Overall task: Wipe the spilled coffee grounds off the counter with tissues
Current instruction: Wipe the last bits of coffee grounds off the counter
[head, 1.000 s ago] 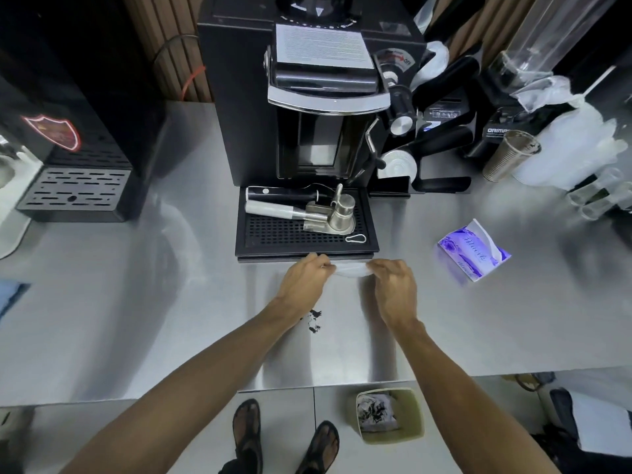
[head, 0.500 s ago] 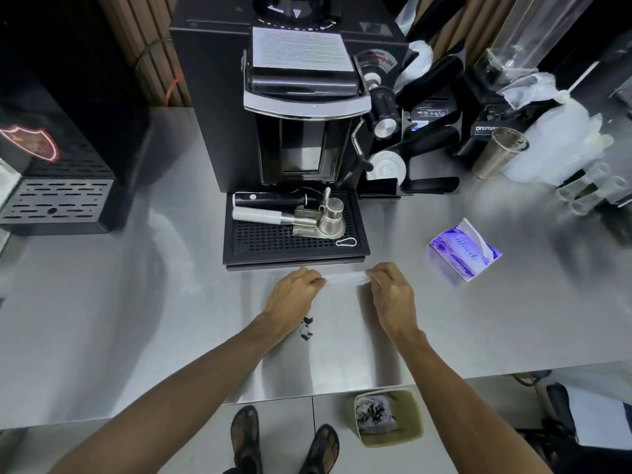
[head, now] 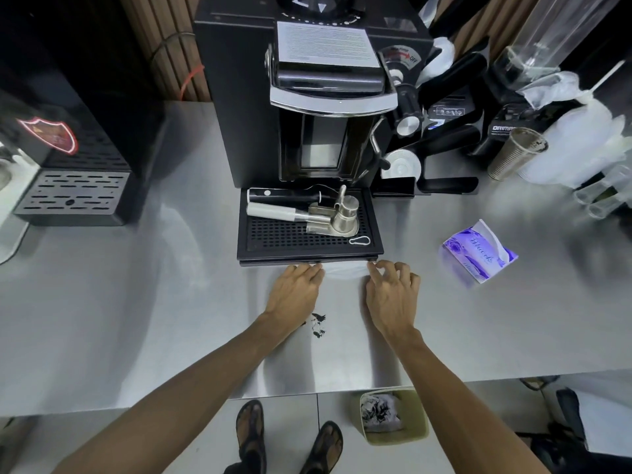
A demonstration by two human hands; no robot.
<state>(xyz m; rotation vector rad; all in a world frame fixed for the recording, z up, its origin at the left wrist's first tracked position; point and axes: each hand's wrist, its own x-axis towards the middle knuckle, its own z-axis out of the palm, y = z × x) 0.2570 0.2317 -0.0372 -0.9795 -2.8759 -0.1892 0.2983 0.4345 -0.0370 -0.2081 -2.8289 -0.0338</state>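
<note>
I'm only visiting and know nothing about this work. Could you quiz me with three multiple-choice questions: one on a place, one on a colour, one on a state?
1. Where do the spilled coffee grounds lie?
A. on the machine's tray
B. on the counter beside the wrist of the left hand
C. on the floor

2. What colour is the tissue pack?
A. purple and white
B. green
C. red

3. What state is the bin in?
A. empty
B. tipped over
C. upright, holding crumpled tissues

Answers: 1 B, dark specks lie by that wrist; 2 A, its wrapper shows both; 3 C, stained wads sit inside.
</note>
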